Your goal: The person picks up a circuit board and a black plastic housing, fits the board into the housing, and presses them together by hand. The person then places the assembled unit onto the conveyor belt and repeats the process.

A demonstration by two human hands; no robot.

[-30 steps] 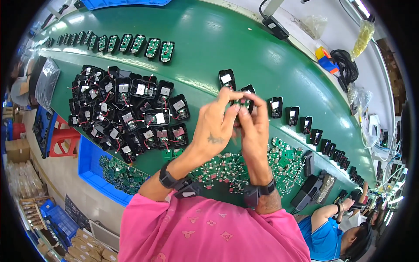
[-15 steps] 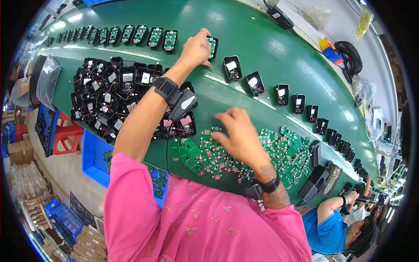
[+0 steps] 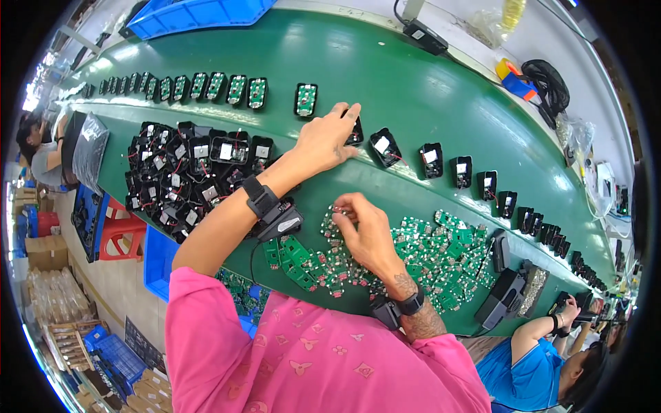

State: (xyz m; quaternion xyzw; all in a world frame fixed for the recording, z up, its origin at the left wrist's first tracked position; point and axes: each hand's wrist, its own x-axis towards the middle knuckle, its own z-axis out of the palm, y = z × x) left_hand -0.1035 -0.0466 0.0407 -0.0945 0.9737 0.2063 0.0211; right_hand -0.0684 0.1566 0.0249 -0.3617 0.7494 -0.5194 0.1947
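Note:
My left hand (image 3: 326,140) reaches to the row of cases, its fingers and thumb on either side of a black plastic case (image 3: 356,133) that it mostly hides. Just left of it stands a black case with a green circuit board (image 3: 306,100) in it. To the right, an open case (image 3: 385,146) shows a white patch and a red wire. My right hand (image 3: 368,234) is over the left part of a spread of loose green circuit boards (image 3: 447,251). Its thumb and index finger pinch together at a small circuit board (image 3: 334,210), partly covered by the fingertips.
Board-filled cases (image 3: 236,89) line up to the far left; open cases (image 3: 463,172) continue to the right. A heap of wired black cases (image 3: 172,172) lies by my left forearm. A blue bin (image 3: 200,17) stands at the back. A co-worker in blue (image 3: 527,368) sits right.
My left hand has left the board-filled case and moved right to the neighbouring case. My right hand, spread before, has come down among the circuit boards with its fingers closed.

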